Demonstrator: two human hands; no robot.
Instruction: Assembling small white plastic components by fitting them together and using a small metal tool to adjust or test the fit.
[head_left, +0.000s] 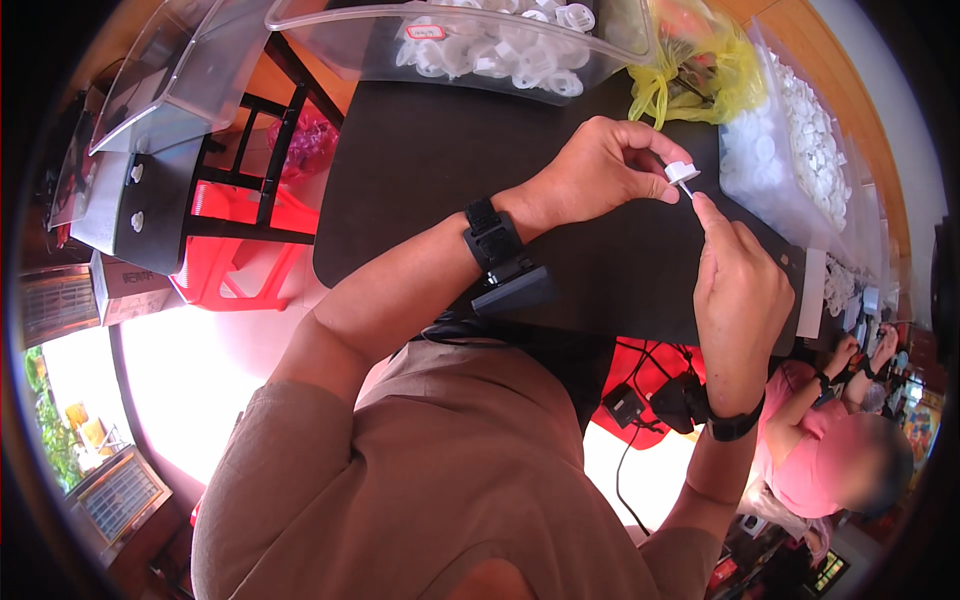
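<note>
- Dark tabletop [420, 190] spreads below.
- I see the left hand [598, 168] pinching a white plastic part [681, 171] above it.
- Right hand [740, 275] curls at the thin stem [686, 189]; I can't tell its grip.
- I'd hold the part steady, stem straight.

A dark table [440, 190] has a yellow plastic bag [738, 80] at its far right corner. To the table's left are a black metal frame [262, 215], a red plastic stool [212, 285], a crumpled magenta bag [308, 145] and a cardboard carton [132, 288]; farther left of it, green foliage [38, 385] shows. By the table's near edge, a black adapter [623, 405] and cables lie over something red. Right of the table is a co-worker in a pink shirt [803, 465].
</note>
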